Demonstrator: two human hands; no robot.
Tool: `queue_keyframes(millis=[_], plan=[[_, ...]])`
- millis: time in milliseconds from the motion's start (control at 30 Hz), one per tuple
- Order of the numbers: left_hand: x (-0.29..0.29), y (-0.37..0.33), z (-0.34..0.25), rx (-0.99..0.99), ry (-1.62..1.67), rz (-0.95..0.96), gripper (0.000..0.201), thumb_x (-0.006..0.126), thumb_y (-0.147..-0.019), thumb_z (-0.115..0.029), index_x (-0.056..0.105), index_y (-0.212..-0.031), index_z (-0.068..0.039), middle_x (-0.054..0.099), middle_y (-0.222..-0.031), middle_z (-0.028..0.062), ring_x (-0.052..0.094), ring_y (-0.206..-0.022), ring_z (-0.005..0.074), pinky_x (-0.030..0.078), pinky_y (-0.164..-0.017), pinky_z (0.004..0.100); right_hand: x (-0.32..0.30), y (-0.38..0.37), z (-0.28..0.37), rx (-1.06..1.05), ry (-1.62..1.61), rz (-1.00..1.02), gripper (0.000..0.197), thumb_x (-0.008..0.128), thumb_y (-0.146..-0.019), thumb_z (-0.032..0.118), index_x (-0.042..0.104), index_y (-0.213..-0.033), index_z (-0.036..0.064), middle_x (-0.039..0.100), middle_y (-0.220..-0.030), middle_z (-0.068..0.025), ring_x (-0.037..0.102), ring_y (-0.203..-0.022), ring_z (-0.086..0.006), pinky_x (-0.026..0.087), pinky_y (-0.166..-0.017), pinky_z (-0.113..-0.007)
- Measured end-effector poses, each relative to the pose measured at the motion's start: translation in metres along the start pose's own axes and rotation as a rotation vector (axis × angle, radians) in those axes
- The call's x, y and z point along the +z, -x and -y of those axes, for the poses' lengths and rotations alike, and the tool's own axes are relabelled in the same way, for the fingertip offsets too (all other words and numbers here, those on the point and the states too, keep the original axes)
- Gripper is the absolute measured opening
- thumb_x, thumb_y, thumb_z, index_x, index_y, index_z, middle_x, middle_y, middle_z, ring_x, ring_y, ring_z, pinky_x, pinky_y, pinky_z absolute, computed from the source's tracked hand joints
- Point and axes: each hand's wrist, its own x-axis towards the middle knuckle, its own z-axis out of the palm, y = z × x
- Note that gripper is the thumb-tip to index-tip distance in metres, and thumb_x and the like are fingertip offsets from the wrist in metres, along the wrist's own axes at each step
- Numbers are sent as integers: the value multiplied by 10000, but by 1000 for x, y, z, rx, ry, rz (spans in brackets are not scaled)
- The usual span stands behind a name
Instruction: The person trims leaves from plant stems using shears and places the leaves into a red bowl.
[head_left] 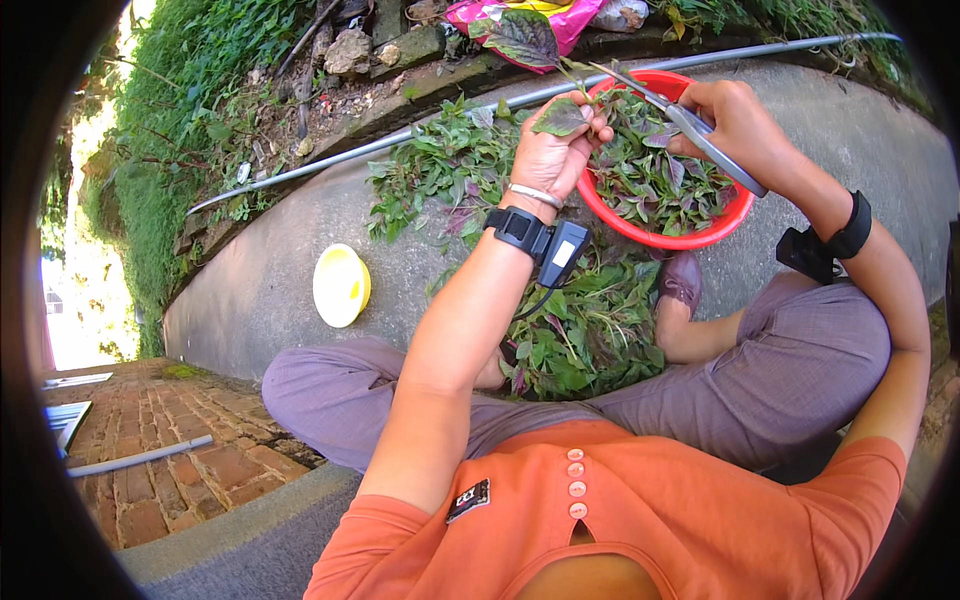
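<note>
My left hand is closed on a leafy stem of purple-green amaranth. One broad leaf sticks up past the fingers, and a smaller leaf lies across them. My right hand grips grey-handled scissors, their blades pointing toward the stem just beyond my left fingertips. Below both hands stands a red plastic basin heaped with picked amaranth leaves. Another pile of amaranth lies on the ground between my legs, and a looser spread lies left of the basin.
A yellow bowl stands on the concrete to the left. A long grey pipe runs along the far edge, with stones, weeds and a pink bag behind it. At lower left is a brick surface.
</note>
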Motion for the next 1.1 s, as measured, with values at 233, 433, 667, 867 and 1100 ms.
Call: queue_keyframes(millis=[233,433,667,867,1100], plan=[[-17,37,-29,-244,-405,212,97,638,-900,-22,635,-997,-17,628,-887,68,631,-816,203,528,-758,339,8,-2,-8,-82,-94,-85,336,825,-669,238,688,-839,-18,624,-645,-152,607,-576,-244,471,-577,-370],[-58,125,-57,-594,-1641,956,438,717,-800,10,683,-1218,-117,689,-1068,34,624,-1037,148,494,-945,326,11,-13,3,-101,-87,-92,384,824,-682,239,692,-921,-30,622,-659,-137,600,-584,-208,467,-570,-356],[-157,84,-115,-655,-1501,157,239,620,-933,-56,689,-1162,-62,703,-961,-13,614,-830,62,529,-687,251,24,-21,13,-59,-125,41,323,813,-698,153,640,-899,-32,548,-607,-84,511,-564,-127,420,-537,-318],[-227,60,-152,-607,-1281,-553,145,603,-957,-91,683,-1056,-24,696,-854,53,670,-704,128,572,-564,285,40,-28,29,-8,-40,179,294,795,-709,94,624,-911,-33,541,-592,-80,499,-553,-114,410,-528,-313],[-288,0,-142,-140,-1694,-657,116,723,-872,-140,702,-933,-43,669,-724,23,633,-588,90,519,-449,257,81,-28,10,119,-116,398,241,785,-719,67,638,-884,-32,552,-570,-51,510,-537,-76,386,-483,-294]])
